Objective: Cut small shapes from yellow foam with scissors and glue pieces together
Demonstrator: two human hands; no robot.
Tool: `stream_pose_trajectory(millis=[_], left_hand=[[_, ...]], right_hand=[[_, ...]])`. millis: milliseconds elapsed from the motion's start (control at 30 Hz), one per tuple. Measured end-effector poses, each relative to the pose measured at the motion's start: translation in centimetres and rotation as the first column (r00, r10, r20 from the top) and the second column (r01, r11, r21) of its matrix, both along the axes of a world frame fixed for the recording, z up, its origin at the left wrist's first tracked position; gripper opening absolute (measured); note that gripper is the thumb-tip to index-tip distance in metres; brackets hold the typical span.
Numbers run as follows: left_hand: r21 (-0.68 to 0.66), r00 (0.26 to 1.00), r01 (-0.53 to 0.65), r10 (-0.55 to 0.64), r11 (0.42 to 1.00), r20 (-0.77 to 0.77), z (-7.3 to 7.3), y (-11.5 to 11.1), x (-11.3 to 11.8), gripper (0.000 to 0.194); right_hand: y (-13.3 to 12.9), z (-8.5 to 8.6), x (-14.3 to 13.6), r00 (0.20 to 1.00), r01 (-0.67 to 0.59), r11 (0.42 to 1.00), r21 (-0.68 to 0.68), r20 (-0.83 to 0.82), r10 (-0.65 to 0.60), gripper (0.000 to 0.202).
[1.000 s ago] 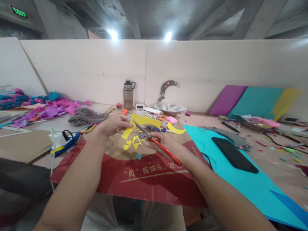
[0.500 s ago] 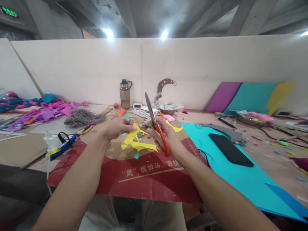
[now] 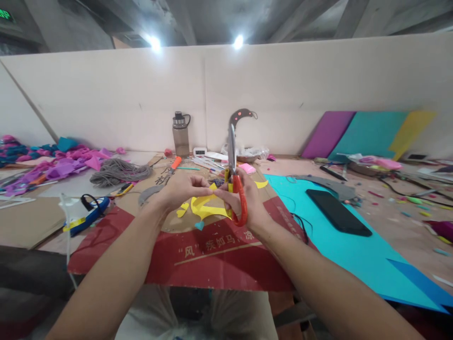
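In the head view, my right hand (image 3: pixel 249 200) is closed round the red-handled scissors (image 3: pixel 239 205), whose blades point up and look together. My left hand (image 3: pixel 184 191) pinches at a small yellow piece (image 3: pixel 213 186), its fingertips meeting those of my right hand. Right below the hands, a curved yellow scrap (image 3: pixel 208 208) lies on the red and brown cardboard (image 3: pixel 219 264). A small yellow cutout (image 3: pixel 182 210) rests left of it. A light-blue heart-like piece (image 3: pixel 199 225) sits just in front.
Turquoise sheet (image 3: pixel 339 250) with a black phone (image 3: pixel 338 212) lies on the right. A bottle (image 3: pixel 181 137) stands behind near the wall. Grey cord (image 3: pixel 120 172), purple scraps (image 3: pixel 63 172) and a blue-and-white glue-gun-like tool (image 3: pixel 87 217) are on the left.
Both hands have come together at their fingertips. The scissors have turned more upright. A small yellow cutout now lies on the cardboard left of the larger scrap, and the view has shifted slightly.
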State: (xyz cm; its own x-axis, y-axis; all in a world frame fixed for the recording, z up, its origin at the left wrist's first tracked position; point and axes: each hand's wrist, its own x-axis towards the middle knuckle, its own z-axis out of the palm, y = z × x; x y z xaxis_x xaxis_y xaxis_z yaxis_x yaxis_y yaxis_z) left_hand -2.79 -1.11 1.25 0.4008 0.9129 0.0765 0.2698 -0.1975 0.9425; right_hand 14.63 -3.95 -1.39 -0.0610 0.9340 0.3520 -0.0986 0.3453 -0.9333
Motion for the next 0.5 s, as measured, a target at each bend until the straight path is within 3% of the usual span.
stream_pose_trajectory(millis=[133, 267, 367, 500], left_hand=[[-0.158, 0.955, -0.027, 0.072, 0.987, 0.288, -0.4, -0.1, 1.2, 0.021], [-0.255, 0.781, 0.067, 0.108, 0.965, 0.615, -1.2, -0.4, 2.8, 0.038], [-0.236, 0.738, 0.114, 0.077, 0.965, 0.671, -1.9, -1.0, 4.2, 0.041], [-0.216, 0.748, -0.024, 0.161, 0.976, 0.644, -2.6, -1.6, 5.8, 0.026]], right_hand=[[0.4, 0.2, 0.3, 0.988, 0.084, 0.995, -0.062, -0.124, -0.091, 0.037], [1.0, 0.2, 0.6, 0.944, 0.136, 0.982, -0.128, -0.284, -0.168, 0.028], [1.2, 0.3, 0.7, 0.897, 0.126, 0.982, -0.137, -0.406, -0.172, 0.027], [1.1, 0.6, 0.4, 0.856, 0.155, 0.98, -0.122, -0.479, -0.194, 0.029]])
